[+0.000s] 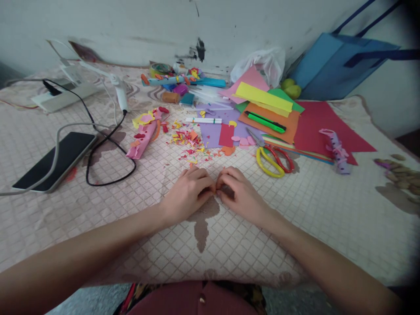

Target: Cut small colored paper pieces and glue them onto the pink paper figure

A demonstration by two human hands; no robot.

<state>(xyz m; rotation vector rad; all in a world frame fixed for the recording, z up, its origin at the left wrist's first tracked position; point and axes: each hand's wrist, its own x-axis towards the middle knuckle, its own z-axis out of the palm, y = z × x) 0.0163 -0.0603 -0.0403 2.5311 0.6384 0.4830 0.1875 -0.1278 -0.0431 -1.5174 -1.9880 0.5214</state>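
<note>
Near the middle of the table, my left hand and my right hand meet at the fingertips. Both are closed in a pinch, thumbs against fingers. Whatever lies between the fingertips is too small and hidden to make out. Just beyond the hands is a scatter of small paper scraps in red, yellow, orange and pink. Scissors with a yellow and a red handle lie to the right of the scraps. Left of the scraps rests a pink paper roll decorated with coloured pieces.
Coloured paper sheets are stacked at the right, with a green marker on top. A small purple paper roll lies beside them. At left are a phone, cables and a power strip. A blue bag stands behind.
</note>
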